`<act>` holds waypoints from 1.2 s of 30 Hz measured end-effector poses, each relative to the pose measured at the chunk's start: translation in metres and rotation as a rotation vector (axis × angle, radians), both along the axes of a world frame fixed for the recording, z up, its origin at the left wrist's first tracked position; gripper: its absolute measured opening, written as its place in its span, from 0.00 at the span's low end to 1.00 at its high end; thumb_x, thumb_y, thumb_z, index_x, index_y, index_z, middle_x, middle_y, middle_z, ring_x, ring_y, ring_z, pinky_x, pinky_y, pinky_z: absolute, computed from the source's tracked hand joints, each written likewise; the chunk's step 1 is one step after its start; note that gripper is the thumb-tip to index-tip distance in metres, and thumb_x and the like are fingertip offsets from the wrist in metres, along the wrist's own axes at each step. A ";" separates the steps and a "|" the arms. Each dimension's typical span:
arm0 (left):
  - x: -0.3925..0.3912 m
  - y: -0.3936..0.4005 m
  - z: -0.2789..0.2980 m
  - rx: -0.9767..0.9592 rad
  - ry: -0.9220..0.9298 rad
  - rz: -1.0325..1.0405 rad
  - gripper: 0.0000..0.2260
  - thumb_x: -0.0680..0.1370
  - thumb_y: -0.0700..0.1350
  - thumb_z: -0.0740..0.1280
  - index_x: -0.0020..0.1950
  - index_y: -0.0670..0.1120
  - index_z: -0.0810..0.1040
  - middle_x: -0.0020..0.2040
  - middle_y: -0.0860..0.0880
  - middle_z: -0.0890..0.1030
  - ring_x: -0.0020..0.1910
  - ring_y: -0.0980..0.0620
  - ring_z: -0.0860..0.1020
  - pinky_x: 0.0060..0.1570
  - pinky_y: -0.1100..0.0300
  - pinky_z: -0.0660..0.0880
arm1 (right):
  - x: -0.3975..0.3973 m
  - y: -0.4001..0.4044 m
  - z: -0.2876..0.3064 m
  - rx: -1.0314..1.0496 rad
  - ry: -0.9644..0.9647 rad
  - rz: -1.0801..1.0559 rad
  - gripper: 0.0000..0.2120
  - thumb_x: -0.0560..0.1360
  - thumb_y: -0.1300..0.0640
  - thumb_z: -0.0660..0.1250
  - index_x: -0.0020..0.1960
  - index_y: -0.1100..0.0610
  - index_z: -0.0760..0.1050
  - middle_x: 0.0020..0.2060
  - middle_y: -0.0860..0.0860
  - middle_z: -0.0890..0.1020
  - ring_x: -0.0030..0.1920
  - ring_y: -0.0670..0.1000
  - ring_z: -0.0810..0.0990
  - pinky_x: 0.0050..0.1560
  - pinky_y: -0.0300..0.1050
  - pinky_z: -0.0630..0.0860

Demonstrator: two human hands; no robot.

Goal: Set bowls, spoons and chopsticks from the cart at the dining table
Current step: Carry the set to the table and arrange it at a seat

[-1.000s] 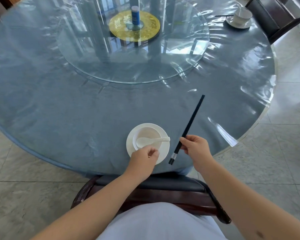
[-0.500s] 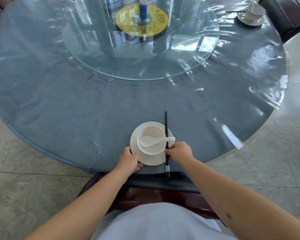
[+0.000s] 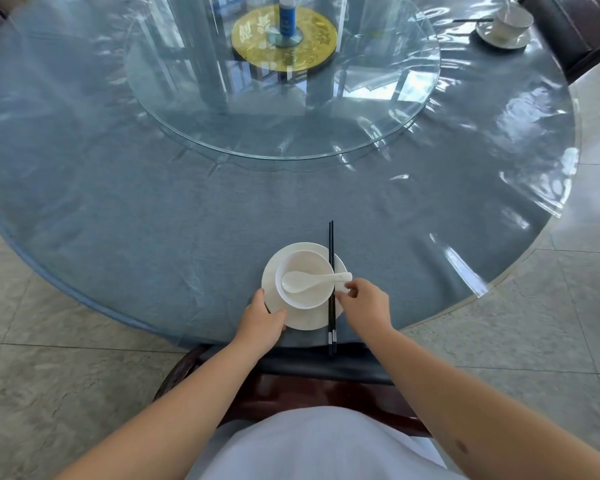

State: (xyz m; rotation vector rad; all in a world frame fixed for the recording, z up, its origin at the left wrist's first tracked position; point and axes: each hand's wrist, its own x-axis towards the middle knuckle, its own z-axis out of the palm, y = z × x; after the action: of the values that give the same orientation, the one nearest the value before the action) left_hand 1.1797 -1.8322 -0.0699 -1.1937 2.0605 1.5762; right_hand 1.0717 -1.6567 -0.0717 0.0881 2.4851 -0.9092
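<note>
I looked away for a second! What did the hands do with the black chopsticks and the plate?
The right hand swung the chopsticks from a slant out to the right until they lay straight across the plate's right edge, then let go and moved to the spoon handle. The left hand shifted from the near rim to grip the plate's left edge. The bowl and spoon stayed on the plate.

Bright, even daylight fills the scene. Window reflections streak the round clear glass turntable [image 3: 284, 98], and white glare patches dot the glossy plastic-covered round grey bench [image 3: 465, 188] to the turntable's right. Shadows near the turntable are soft and faint. Wide-angle distortion bends the bench rim; focus is mostly sharp throughout.
</note>
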 end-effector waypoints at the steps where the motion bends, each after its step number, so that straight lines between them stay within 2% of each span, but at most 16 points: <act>1: 0.000 0.000 -0.001 0.002 -0.001 0.002 0.20 0.74 0.43 0.64 0.65 0.54 0.68 0.50 0.49 0.79 0.44 0.50 0.83 0.48 0.47 0.82 | 0.000 0.002 0.000 -0.001 -0.004 -0.061 0.10 0.76 0.51 0.69 0.52 0.56 0.78 0.40 0.46 0.80 0.42 0.47 0.76 0.45 0.41 0.69; 4: 0.001 -0.002 -0.002 -0.001 0.000 -0.007 0.22 0.73 0.42 0.64 0.66 0.54 0.68 0.50 0.49 0.79 0.43 0.50 0.83 0.48 0.47 0.82 | -0.001 0.005 -0.003 0.082 -0.083 0.002 0.10 0.77 0.52 0.67 0.44 0.59 0.80 0.37 0.51 0.83 0.43 0.52 0.78 0.42 0.43 0.68; 7: 0.001 -0.001 -0.002 -0.036 0.009 -0.041 0.19 0.72 0.43 0.63 0.62 0.54 0.70 0.51 0.48 0.79 0.45 0.48 0.82 0.49 0.45 0.81 | -0.005 0.002 -0.003 0.102 -0.108 0.012 0.09 0.74 0.56 0.67 0.37 0.58 0.80 0.32 0.50 0.81 0.40 0.53 0.78 0.40 0.42 0.68; 11: -0.002 -0.001 -0.002 -0.087 0.018 -0.089 0.22 0.69 0.46 0.62 0.64 0.52 0.69 0.53 0.48 0.77 0.48 0.46 0.81 0.51 0.46 0.80 | -0.014 -0.002 -0.004 0.075 -0.114 -0.020 0.07 0.73 0.58 0.67 0.38 0.58 0.81 0.35 0.53 0.84 0.43 0.54 0.79 0.44 0.43 0.72; 13: -0.006 -0.004 -0.002 -0.092 0.026 -0.084 0.23 0.69 0.46 0.62 0.65 0.52 0.70 0.51 0.49 0.78 0.46 0.48 0.81 0.48 0.49 0.81 | -0.020 -0.005 -0.003 0.070 -0.117 -0.023 0.07 0.72 0.58 0.67 0.37 0.58 0.81 0.35 0.53 0.84 0.42 0.54 0.79 0.43 0.43 0.72; 15: -0.011 -0.008 0.000 -0.098 0.038 -0.084 0.21 0.70 0.44 0.62 0.63 0.53 0.71 0.48 0.50 0.79 0.44 0.49 0.82 0.45 0.51 0.81 | -0.025 -0.008 -0.004 0.059 -0.119 -0.026 0.07 0.73 0.58 0.68 0.37 0.57 0.81 0.36 0.53 0.84 0.43 0.55 0.80 0.45 0.44 0.74; 19: -0.016 -0.014 0.003 -0.100 0.052 -0.103 0.15 0.72 0.41 0.63 0.55 0.58 0.71 0.46 0.51 0.80 0.45 0.48 0.82 0.48 0.49 0.80 | -0.029 -0.008 -0.007 0.028 -0.127 -0.033 0.07 0.73 0.57 0.68 0.38 0.56 0.82 0.35 0.52 0.84 0.45 0.54 0.82 0.47 0.46 0.77; 21: -0.016 -0.016 0.002 -0.104 0.068 -0.125 0.16 0.73 0.41 0.64 0.58 0.57 0.71 0.48 0.56 0.79 0.47 0.53 0.80 0.46 0.57 0.78 | -0.028 -0.006 -0.008 0.031 -0.112 -0.012 0.06 0.74 0.56 0.68 0.42 0.56 0.83 0.37 0.51 0.84 0.47 0.55 0.82 0.47 0.45 0.76; 23: -0.013 -0.017 0.002 -0.124 0.091 -0.124 0.17 0.74 0.43 0.66 0.62 0.55 0.70 0.50 0.62 0.76 0.49 0.60 0.77 0.43 0.69 0.71 | -0.023 0.000 -0.010 0.045 -0.021 0.009 0.11 0.76 0.53 0.68 0.54 0.59 0.80 0.46 0.53 0.83 0.52 0.55 0.80 0.52 0.46 0.73; 24: -0.011 -0.018 0.002 -0.143 0.092 -0.125 0.18 0.75 0.44 0.67 0.63 0.54 0.70 0.52 0.62 0.74 0.51 0.61 0.75 0.44 0.71 0.68 | -0.018 0.005 -0.010 0.042 0.036 0.037 0.15 0.76 0.52 0.68 0.59 0.59 0.78 0.51 0.52 0.82 0.55 0.55 0.78 0.55 0.46 0.72; 26: -0.004 -0.016 0.001 -0.190 0.052 -0.164 0.23 0.76 0.47 0.67 0.70 0.49 0.66 0.63 0.55 0.70 0.58 0.56 0.72 0.56 0.64 0.70 | -0.005 0.022 -0.008 0.040 0.195 0.217 0.21 0.76 0.49 0.69 0.66 0.56 0.74 0.60 0.51 0.78 0.61 0.53 0.75 0.61 0.47 0.70; 28: 0.005 -0.014 0.000 -0.280 0.016 -0.259 0.29 0.77 0.47 0.66 0.76 0.46 0.59 0.74 0.49 0.60 0.68 0.48 0.68 0.67 0.54 0.67 | 0.006 0.041 -0.009 0.109 0.377 0.561 0.28 0.74 0.43 0.68 0.70 0.55 0.71 0.67 0.51 0.74 0.68 0.54 0.70 0.67 0.50 0.67; 31: 0.015 -0.012 -0.002 -0.514 0.030 -0.514 0.31 0.78 0.48 0.65 0.77 0.43 0.57 0.79 0.48 0.50 0.75 0.46 0.58 0.71 0.51 0.63 | 0.013 0.053 -0.011 0.239 0.428 0.941 0.42 0.71 0.31 0.59 0.77 0.54 0.61 0.77 0.50 0.61 0.77 0.52 0.59 0.74 0.51 0.59; 34: 0.020 -0.009 -0.003 -0.631 -0.012 -0.738 0.32 0.78 0.50 0.63 0.78 0.42 0.55 0.81 0.46 0.47 0.77 0.45 0.54 0.72 0.48 0.63 | 0.013 0.046 -0.014 0.278 0.394 1.056 0.46 0.71 0.27 0.56 0.80 0.53 0.51 0.79 0.48 0.50 0.79 0.49 0.48 0.77 0.48 0.50; 36: 0.022 -0.006 -0.003 -0.648 -0.043 -0.804 0.33 0.78 0.50 0.62 0.79 0.42 0.53 0.81 0.46 0.46 0.78 0.46 0.51 0.73 0.47 0.61 | 0.012 0.040 -0.015 0.301 0.399 1.084 0.46 0.73 0.28 0.56 0.80 0.53 0.48 0.79 0.48 0.47 0.79 0.49 0.45 0.78 0.48 0.48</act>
State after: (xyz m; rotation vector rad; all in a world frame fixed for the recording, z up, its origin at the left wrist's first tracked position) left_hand 1.2015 -1.8385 -0.0729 -0.3890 2.6169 0.5267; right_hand 1.0841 -1.6171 -0.0868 -1.3041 2.4149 -0.0769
